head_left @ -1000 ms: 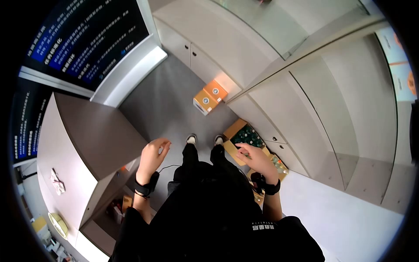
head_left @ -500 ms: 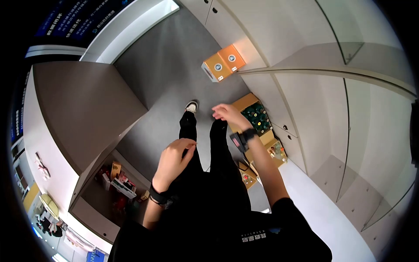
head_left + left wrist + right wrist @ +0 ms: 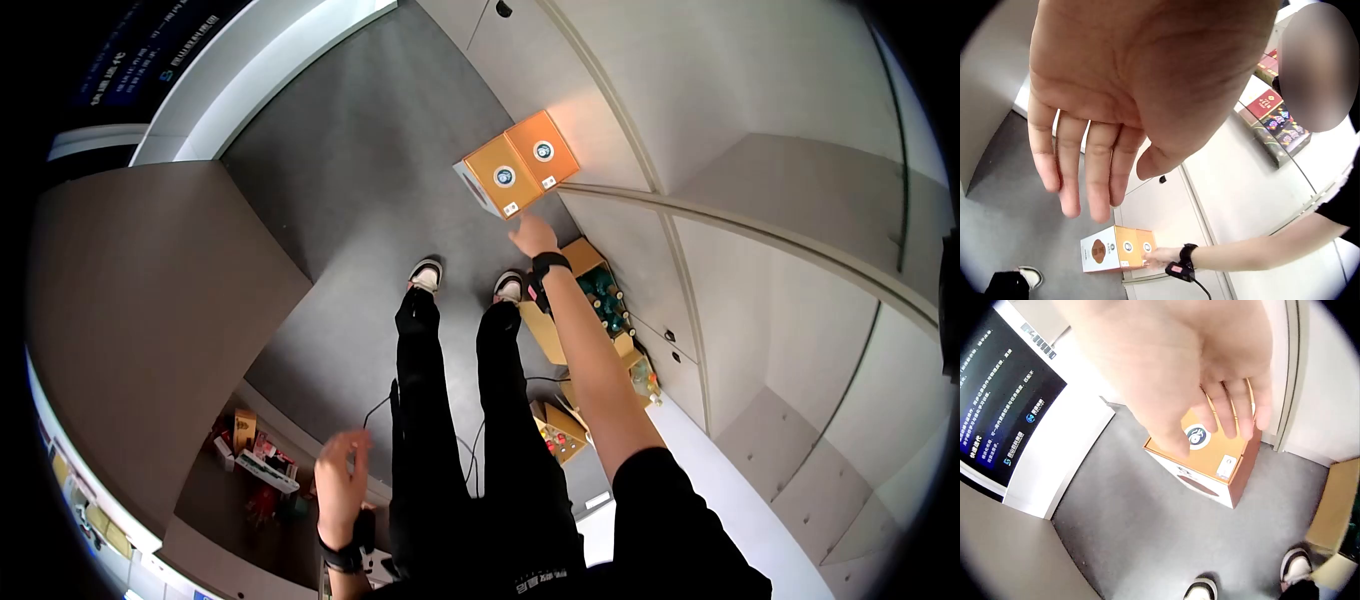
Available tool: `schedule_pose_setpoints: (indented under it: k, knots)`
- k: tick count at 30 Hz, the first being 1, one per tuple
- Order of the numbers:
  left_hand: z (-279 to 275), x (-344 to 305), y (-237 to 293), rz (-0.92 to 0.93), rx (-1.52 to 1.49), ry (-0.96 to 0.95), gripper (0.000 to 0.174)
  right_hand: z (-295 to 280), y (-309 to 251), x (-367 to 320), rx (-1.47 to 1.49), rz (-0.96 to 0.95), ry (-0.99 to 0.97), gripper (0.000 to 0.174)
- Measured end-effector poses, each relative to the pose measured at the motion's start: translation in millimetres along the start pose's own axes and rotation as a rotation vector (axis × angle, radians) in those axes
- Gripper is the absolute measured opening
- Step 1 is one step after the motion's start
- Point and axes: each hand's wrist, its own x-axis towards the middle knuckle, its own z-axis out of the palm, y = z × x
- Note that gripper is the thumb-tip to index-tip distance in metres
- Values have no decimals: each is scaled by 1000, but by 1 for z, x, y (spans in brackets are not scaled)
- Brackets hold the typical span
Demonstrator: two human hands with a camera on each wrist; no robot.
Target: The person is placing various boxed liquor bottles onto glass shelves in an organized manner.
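Two orange boxes with round white emblems stand side by side on the floor: a yellower box (image 3: 490,166) and a deeper orange box (image 3: 535,130). My right hand (image 3: 535,235) reaches down beside their near edge with nothing in its grasp. In the right wrist view the fingers are extended over the box top (image 3: 1213,459), partly covering it. My left hand (image 3: 343,485) hangs low on the left, away from the boxes. Its fingers (image 3: 1069,162) are loose and nearly straight in the left wrist view, and it holds nothing.
An opened carton (image 3: 582,256) of green bottles stands right of my feet, with more cartons behind it. Cabinet doors (image 3: 640,255) line the right side. A brown cabinet (image 3: 150,290) is at left, with small packages on its lower shelf. Thin cables (image 3: 377,405) hang near my legs.
My right arm has stretched forward toward the orange boxes. The left hand has dropped back to the lower left. The head view has shifted, and both feet now show nearer the boxes.
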Motion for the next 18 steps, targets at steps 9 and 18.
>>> schedule_pose_setpoints:
  k: [9,18]
  knots:
    - [33,22,-33,-126,-32,-141,12,39,-6,89,-124,70,363,100]
    - [30,26,-35,-338,-117,-169,16,84,-32,60,-213,80,400,96]
